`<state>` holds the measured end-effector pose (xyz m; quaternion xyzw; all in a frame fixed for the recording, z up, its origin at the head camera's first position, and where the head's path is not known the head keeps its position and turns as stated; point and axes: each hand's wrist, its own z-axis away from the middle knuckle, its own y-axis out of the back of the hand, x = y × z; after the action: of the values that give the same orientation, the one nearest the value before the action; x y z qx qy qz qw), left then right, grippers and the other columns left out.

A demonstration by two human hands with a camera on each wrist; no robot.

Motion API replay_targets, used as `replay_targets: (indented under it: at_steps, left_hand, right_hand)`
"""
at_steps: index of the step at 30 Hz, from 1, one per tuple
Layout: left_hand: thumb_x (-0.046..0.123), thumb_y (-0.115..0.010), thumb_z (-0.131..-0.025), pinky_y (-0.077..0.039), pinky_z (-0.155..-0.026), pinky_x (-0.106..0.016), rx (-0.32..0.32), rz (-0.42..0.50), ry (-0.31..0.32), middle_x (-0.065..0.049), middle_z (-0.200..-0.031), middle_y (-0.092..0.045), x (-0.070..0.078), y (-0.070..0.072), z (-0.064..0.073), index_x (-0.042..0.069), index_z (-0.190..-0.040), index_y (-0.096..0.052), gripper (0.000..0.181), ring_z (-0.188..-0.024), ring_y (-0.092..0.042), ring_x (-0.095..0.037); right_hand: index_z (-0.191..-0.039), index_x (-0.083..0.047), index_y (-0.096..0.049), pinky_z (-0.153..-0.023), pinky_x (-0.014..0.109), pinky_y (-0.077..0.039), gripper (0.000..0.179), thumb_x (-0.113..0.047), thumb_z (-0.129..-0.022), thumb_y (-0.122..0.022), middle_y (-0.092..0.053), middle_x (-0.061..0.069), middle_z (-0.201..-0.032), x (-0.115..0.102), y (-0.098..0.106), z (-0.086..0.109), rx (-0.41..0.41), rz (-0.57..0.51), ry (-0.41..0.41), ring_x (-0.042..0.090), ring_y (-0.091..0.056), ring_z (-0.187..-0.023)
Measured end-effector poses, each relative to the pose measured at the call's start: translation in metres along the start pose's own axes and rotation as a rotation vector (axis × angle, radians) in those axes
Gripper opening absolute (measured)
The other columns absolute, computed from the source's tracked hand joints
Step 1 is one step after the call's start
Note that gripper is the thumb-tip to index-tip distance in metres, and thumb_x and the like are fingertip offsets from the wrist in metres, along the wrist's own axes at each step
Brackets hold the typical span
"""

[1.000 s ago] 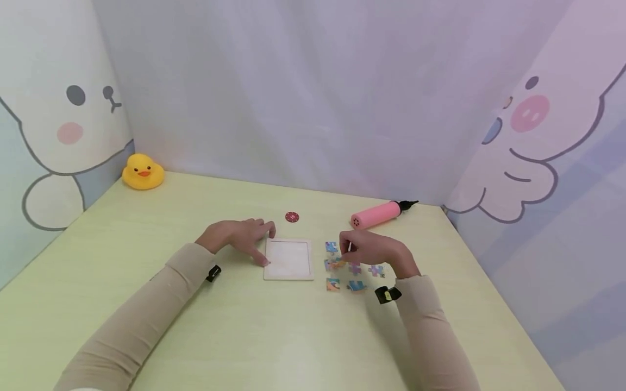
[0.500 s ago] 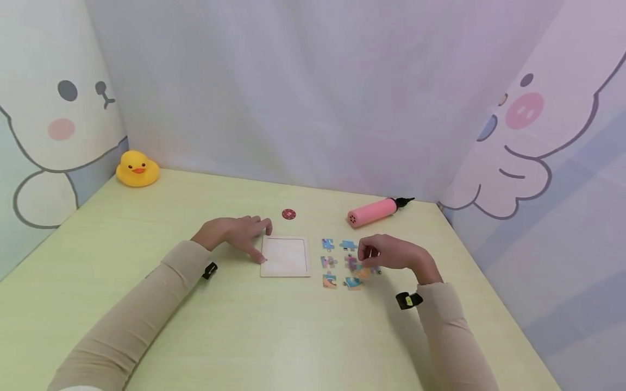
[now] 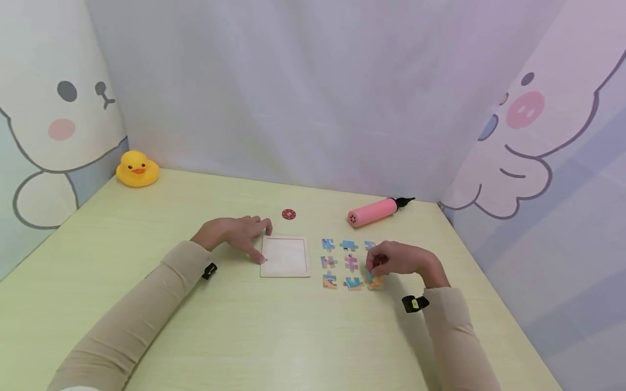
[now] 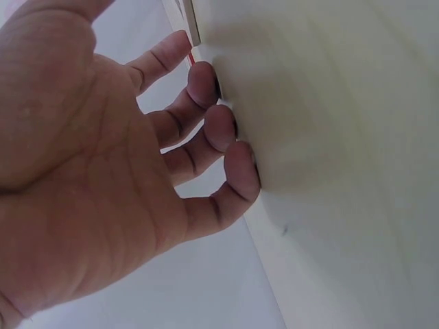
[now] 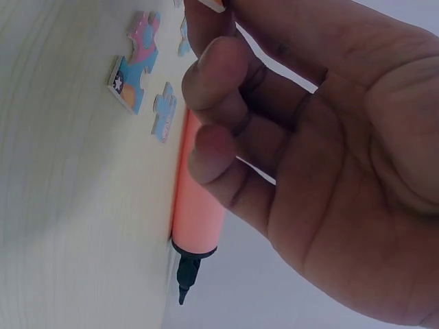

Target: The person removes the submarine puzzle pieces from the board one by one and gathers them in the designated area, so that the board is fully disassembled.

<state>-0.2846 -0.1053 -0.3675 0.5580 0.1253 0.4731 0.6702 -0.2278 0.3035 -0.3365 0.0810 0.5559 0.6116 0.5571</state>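
Observation:
My right hand (image 3: 398, 258) pinches an orange and blue jigsaw piece (image 3: 375, 282) between thumb and fingertips, low over the table at the right end of the front row. A corner of that piece peeks in at the top of the right wrist view. Several jigsaw pieces (image 3: 351, 263) lie in spaced rows beside it; the hand covers part of the right column. My left hand (image 3: 239, 239) spreads its thumb and index finger along the left edge of a shallow square wooden tray (image 3: 286, 274). In the left wrist view its other fingertips (image 4: 240, 168) rest at the table.
Behind the pieces lies a pink hand pump (image 3: 374, 212) with a black nozzle. A red poker chip (image 3: 289, 214) lies beyond the tray, and a yellow rubber duck (image 3: 137, 170) sits in the far left corner. Fabric walls (image 3: 293, 108) border the table.
My right hand has moved right and toward me with the orange and blue piece, uncovering pieces in the middle and back. My left hand stays at the tray; the head view shifted slightly.

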Motion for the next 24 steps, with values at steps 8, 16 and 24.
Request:
replay_targets:
  at_steps: [8,16,24]
  left_hand:
    - [0.049,-0.08,-0.081,-0.041,-0.09,-0.047,-0.005,-0.003,0.001,-0.008,-0.111,-0.049,-0.0005,-0.0002,-0.0018,0.015,-0.129,-0.041,0.07,-0.105,-0.046,-0.028]
    - [0.049,-0.08,-0.081,-0.041,-0.09,-0.047,-0.001,0.0,0.0,-0.008,-0.111,-0.049,-0.0016,0.0007,-0.0012,0.015,-0.129,-0.042,0.071,-0.104,-0.046,-0.028]
    - [0.05,-0.079,-0.081,-0.041,-0.09,-0.047,-0.002,-0.003,-0.005,-0.008,-0.111,-0.049,-0.003,-0.0001,-0.0024,0.015,-0.129,-0.042,0.07,-0.104,-0.045,-0.027]
  right_hand:
    - [-0.089,-0.011,-0.066,-0.071,0.032,-0.045,0.006,-0.008,-0.093,-0.07,-0.059,-0.001,-0.083,0.0037,-0.0017,-0.0053,-0.009,-0.017,-0.059,0.016,-0.053,-0.078]
    - [-0.089,-0.012,-0.066,-0.073,0.035,-0.044,0.007,-0.009,-0.092,-0.071,-0.059,0.0,-0.085,0.0008,-0.0018,-0.0072,0.002,0.0,-0.13,0.018,-0.053,-0.082]
    - [-0.088,-0.012,-0.067,-0.073,0.034,-0.044,0.007,-0.009,-0.092,-0.071,-0.058,0.0,-0.083,0.0002,-0.0027,-0.0055,-0.005,-0.003,-0.169,0.017,-0.053,-0.08]
